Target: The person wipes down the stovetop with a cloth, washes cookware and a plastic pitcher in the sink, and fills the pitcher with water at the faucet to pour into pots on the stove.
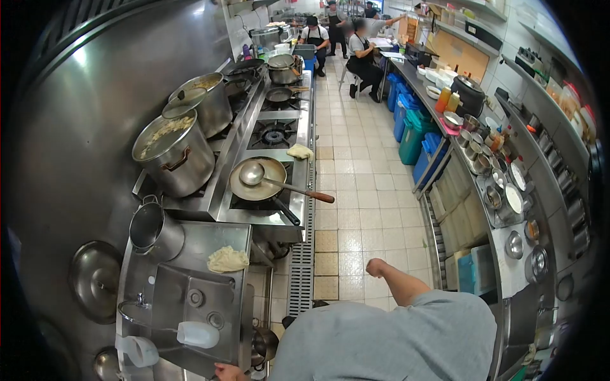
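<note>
My right hand hangs over the tiled floor with its fingers curled in. Nothing shows in it. At the bottom edge of the view is my left hand, by the front rim of the steel sink. It is partly cut off, so its grip is unclear. Inside the sink, a white plastic jug lies near the tap, and a second white jug stands on the left ledge. A crumpled cloth lies on the counter behind the sink, to the right of an empty steel pot.
On the stove, a frying pan holds a ladle whose handle juts over the aisle. Two big stockpots stand behind. A grated drain runs along the floor. Blue bins line the right counter. Several people are at the far end.
</note>
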The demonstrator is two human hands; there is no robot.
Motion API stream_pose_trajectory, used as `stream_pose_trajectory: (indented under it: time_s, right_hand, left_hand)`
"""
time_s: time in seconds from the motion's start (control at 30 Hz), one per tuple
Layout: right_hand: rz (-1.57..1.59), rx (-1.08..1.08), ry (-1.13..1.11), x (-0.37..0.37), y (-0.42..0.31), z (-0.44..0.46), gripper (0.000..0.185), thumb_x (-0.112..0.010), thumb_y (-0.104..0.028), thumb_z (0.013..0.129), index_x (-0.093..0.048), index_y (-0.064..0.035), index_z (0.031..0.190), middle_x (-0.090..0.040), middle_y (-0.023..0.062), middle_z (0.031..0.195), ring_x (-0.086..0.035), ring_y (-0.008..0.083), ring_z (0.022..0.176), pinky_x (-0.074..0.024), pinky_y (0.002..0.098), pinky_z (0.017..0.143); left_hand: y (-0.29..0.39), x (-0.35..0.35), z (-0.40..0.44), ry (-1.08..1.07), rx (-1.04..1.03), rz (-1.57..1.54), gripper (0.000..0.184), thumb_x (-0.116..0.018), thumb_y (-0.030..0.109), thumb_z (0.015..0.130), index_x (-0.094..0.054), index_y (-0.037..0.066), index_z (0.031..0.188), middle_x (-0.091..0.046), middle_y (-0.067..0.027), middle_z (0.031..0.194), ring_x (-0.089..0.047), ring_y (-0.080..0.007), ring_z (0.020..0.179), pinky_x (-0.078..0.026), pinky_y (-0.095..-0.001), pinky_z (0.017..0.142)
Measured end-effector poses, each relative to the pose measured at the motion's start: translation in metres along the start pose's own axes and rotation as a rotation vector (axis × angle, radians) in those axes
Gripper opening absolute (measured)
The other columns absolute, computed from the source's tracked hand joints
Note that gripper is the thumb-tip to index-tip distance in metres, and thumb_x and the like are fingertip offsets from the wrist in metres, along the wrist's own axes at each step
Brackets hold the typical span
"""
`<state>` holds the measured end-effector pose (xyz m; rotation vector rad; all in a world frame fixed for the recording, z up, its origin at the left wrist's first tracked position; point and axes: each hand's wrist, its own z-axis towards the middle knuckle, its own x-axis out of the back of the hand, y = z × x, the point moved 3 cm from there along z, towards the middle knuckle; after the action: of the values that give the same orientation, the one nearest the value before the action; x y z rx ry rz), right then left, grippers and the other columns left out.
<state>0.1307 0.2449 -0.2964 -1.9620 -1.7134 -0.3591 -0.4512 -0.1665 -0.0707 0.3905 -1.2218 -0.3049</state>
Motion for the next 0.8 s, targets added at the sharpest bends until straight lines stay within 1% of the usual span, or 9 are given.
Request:
stream_pose_trajectory:
  time_s: [0.07,0.2,0.27,0.3,0.37,0.47,0.6,0.67,0.8]
  right_hand:
    - [-0.294,0.257,0.203,0.014,-0.039,-0.026,0.026,-0.052,-0.013,0.078,-0.073,-0.0003,0.084,-0.069,0.0241,0.093,-0.069,0.0357,0.086,-0.0548,0.0451,0.075]
    - [-0.317,0.332,0.259,0.008,-0.06,-0.016,0.025,-0.05,-0.018,0.082,-0.072,-0.0074,0.089,-0.069,0.0202,0.093,-0.068,0.0343,0.079,-0.0541,0.0436,0.075]
    - [-0.147,0.298,0.286,0.015,-0.067,-0.045,0.031,-0.051,-0.021,0.079,-0.073,-0.0017,0.089,-0.069,0.0224,0.099,-0.066,0.0378,0.095,-0.0528,0.0435,0.083]
    - [-0.148,0.299,0.285,0.015,-0.067,-0.043,0.031,-0.051,-0.021,0.079,-0.073,-0.0017,0.089,-0.069,0.0224,0.099,-0.066,0.0378,0.095,-0.0528,0.0435,0.083]
    - [-0.437,0.164,0.046,0.011,-0.064,-0.034,0.028,-0.055,-0.014,0.076,-0.073,-0.001,0.092,-0.068,0.0233,0.104,-0.065,0.0379,0.099,-0.0523,0.0433,0.084]
    - [-0.406,0.061,-0.169,-0.006,-0.04,-0.012,0.027,-0.059,-0.006,0.072,-0.073,-0.0002,0.095,-0.066,0.0247,0.11,-0.065,0.0381,0.102,-0.0522,0.0433,0.085]
    - [-0.388,0.016,-0.199,-0.022,-0.028,-0.006,0.031,-0.062,0.001,0.067,-0.073,0.0002,0.097,-0.066,0.025,0.113,-0.064,0.0379,0.104,-0.0523,0.0438,0.086]
    - [-0.359,0.064,-0.232,-0.031,-0.029,-0.001,0.045,-0.047,0.008,0.072,-0.061,0.007,0.115,-0.064,0.0235,0.116,-0.069,0.0335,0.086,-0.0582,0.043,0.066]
    - [-0.552,0.191,-0.303,-0.024,-0.044,-0.018,0.042,-0.05,0.004,0.073,-0.063,0.0067,0.112,-0.066,0.0227,0.111,-0.07,0.0325,0.085,-0.0586,0.0419,0.066]
  left_hand:
    - [-0.064,-0.08,0.023,0.161,-0.011,0.182,0.043,-0.06,0.043,0.089,-0.068,0.002,0.08,-0.066,-0.0172,0.067,-0.063,-0.0365,0.06,-0.051,-0.0456,0.06]
    - [-0.091,-0.105,0.032,0.058,0.064,0.119,0.046,-0.056,0.047,0.092,-0.068,0.003,0.082,-0.067,-0.0179,0.072,-0.065,-0.036,0.064,-0.051,-0.0477,0.06]
    - [-0.097,-0.111,0.034,0.081,0.017,0.118,0.05,-0.052,0.049,0.093,-0.068,0.003,0.081,-0.068,-0.0185,0.074,-0.066,-0.0377,0.067,-0.051,-0.0485,0.061]
    - [-0.091,-0.105,0.032,0.081,0.019,0.118,0.05,-0.052,0.049,0.093,-0.068,0.003,0.081,-0.068,-0.0185,0.074,-0.066,-0.0377,0.067,-0.051,-0.0485,0.061]
    - [-0.078,-0.092,0.027,0.069,0.035,0.091,0.051,-0.051,0.049,0.094,-0.067,0.003,0.08,-0.068,-0.0192,0.076,-0.066,-0.0391,0.07,-0.051,-0.0492,0.063]
    - [-0.073,-0.083,0.027,-0.018,0.056,0.08,0.052,-0.051,0.049,0.094,-0.067,0.002,0.08,-0.068,-0.0196,0.077,-0.066,-0.04,0.071,-0.051,-0.0503,0.065]
    - [-0.071,-0.083,0.025,0.016,0.045,0.086,0.051,-0.051,0.049,0.094,-0.067,0.002,0.08,-0.068,-0.0188,0.075,-0.065,-0.0405,0.071,-0.051,-0.0509,0.065]
    - [-0.07,-0.081,0.025,-0.009,0.093,0.117,0.053,-0.048,0.051,0.094,-0.067,0.003,0.085,-0.069,-0.0188,0.082,-0.065,-0.0405,0.077,-0.05,-0.0514,0.068]
    - [-0.042,-0.049,0.018,-0.154,0.046,0.137,0.054,-0.044,0.053,0.095,-0.067,0.004,0.091,-0.069,-0.0182,0.091,-0.065,-0.0399,0.085,-0.05,-0.0517,0.072]
